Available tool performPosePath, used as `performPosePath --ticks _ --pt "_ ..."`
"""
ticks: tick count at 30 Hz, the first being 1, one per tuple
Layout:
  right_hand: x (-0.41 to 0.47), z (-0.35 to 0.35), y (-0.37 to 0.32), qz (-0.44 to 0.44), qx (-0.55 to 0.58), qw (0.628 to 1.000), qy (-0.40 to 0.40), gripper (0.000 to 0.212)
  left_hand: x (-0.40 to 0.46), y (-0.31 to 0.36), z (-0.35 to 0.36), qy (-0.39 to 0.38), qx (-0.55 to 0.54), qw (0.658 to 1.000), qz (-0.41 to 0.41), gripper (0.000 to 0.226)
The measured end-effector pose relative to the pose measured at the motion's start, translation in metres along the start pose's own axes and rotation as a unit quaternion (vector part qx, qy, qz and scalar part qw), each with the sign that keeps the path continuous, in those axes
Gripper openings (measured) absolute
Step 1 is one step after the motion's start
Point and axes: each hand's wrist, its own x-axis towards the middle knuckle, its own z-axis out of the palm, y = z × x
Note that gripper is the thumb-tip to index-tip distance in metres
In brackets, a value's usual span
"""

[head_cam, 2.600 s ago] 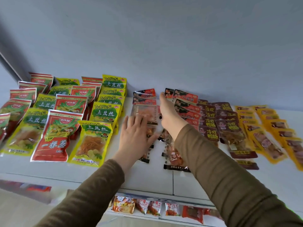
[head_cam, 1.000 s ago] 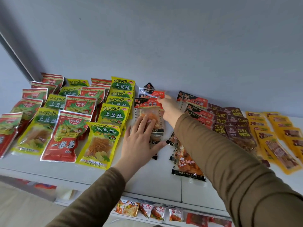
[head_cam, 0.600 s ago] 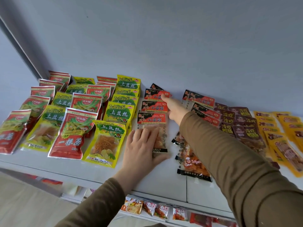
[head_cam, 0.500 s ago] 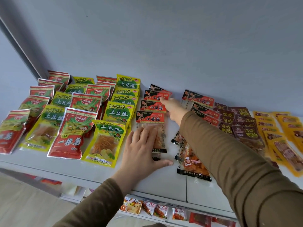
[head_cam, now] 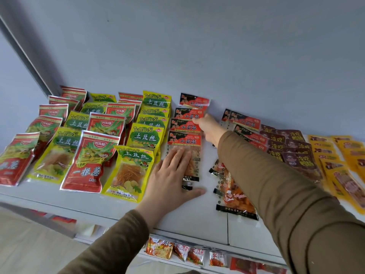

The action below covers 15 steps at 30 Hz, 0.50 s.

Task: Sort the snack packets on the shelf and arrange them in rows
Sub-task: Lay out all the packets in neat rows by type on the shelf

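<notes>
A column of red-and-black snack packets (head_cam: 184, 141) runs from the middle of the white shelf (head_cam: 197, 218) back to the wall. My left hand (head_cam: 171, 180) lies flat with spread fingers on the clear lower half of the front packet. My right hand (head_cam: 209, 127) reaches further back, its fingertips pinched on the right edge of a packet deeper in that column (head_cam: 186, 127). A second row of the same packets (head_cam: 245, 121) sits to the right. An orange packet of another kind (head_cam: 235, 196) lies loose beneath my right forearm.
Rows of yellow-green packets (head_cam: 128, 171) and red packets (head_cam: 88, 165) fill the left side. Brown packets (head_cam: 300, 161) and orange-yellow packets (head_cam: 347, 180) lie at the right. A lower shelf holds small packets (head_cam: 160, 248). A grey wall backs the shelf.
The red-and-black packets went from a loose heap to an overlapping column. My left hand slid toward me onto the front packet. My right hand moved back along the column's right edge.
</notes>
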Motion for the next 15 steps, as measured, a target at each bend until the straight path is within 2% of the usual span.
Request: performPosePath --ticks 5,9,15 --pt "0.002 0.007 -0.002 -0.020 -0.037 0.999 0.027 0.026 -0.002 -0.002 -0.001 0.002 0.006 1.000 0.006 0.104" --pt "0.000 0.011 -0.003 -0.013 -0.052 0.998 0.012 0.023 -0.004 -0.004 -0.006 -0.004 0.040 0.999 0.016 0.100" --pt "-0.015 0.005 -0.005 0.018 0.034 0.998 0.046 0.031 -0.019 -0.004 -0.013 0.012 0.023 0.999 0.040 0.107"
